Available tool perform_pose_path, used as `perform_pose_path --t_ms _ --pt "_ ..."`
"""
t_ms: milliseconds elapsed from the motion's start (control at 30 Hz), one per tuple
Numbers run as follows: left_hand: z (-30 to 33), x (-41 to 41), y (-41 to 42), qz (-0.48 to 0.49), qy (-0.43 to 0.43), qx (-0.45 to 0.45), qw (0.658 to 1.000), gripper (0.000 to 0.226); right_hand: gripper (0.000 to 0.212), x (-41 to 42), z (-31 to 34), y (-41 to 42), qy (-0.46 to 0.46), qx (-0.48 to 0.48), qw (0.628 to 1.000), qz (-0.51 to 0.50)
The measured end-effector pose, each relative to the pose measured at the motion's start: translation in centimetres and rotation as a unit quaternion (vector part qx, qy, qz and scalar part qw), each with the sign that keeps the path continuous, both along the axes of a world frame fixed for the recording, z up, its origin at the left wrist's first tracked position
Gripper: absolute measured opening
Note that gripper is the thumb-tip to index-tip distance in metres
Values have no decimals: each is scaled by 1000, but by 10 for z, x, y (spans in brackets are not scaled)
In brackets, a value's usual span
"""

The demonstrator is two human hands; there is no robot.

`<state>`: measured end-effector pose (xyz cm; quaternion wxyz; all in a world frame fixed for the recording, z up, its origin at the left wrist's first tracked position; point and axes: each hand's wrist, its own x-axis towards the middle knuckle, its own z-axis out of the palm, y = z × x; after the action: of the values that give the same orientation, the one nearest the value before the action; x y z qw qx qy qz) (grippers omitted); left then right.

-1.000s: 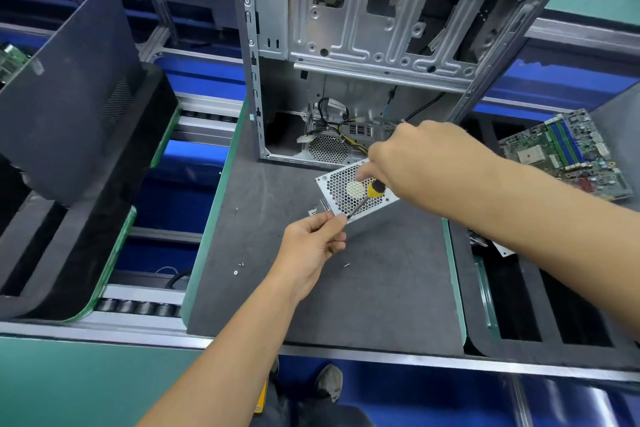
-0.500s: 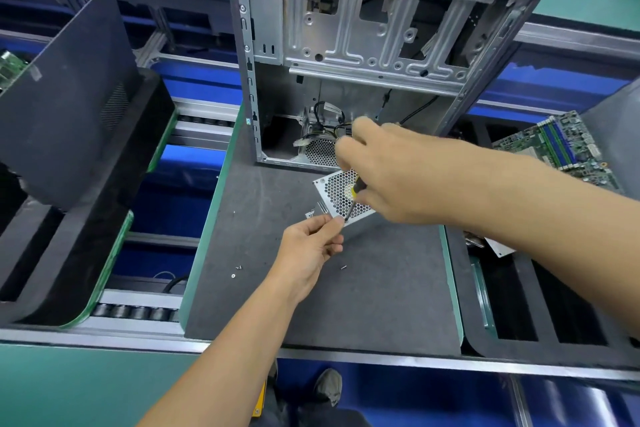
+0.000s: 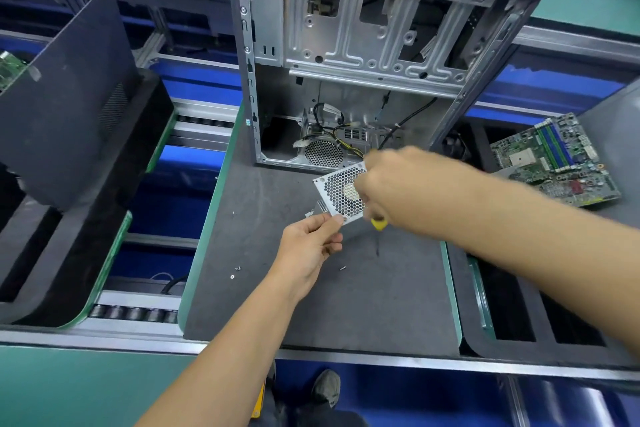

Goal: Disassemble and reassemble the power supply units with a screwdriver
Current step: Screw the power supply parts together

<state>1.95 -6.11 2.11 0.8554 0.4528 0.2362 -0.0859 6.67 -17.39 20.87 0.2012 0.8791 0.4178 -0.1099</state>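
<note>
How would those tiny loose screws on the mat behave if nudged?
The screws look small and light, so a nudge would probably scatter them. One lies on its side and could roll. The mat looks matte, perhaps slowing them.

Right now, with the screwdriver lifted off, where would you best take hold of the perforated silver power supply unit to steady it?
Pinch the near lower corner of the perforated silver power supply unit, coming from the near side, as the left hand does. The unit sits tilted with that corner toward the person. The right hand with the yellow-handled screwdriver covers its right part, so that corner is probably the freest.
</note>
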Motion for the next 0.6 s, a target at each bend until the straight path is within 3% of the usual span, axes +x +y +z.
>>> perform_pose_path --t_ms 100,200,300,500,600 --pt "1 1 2 -14 -3 -5 1000 20 29 -14 -26 -16 24 -21 997 -74" --pt "-1 2 3 3 8 -6 1000 5 33 3 -21 -43 -28 156 982 -101" --pt "-1 5 -2 -3 15 5 1000 4 29 17 -16 -58 -43 357 920 -158" --pt "0 6 -1 -7 17 15 1000 4 30 21 -40 -58 -46 436 861 -258" --pt "0 6 -1 -6 16 12 1000 4 31 22 -47 -56 -49 441 851 -281"
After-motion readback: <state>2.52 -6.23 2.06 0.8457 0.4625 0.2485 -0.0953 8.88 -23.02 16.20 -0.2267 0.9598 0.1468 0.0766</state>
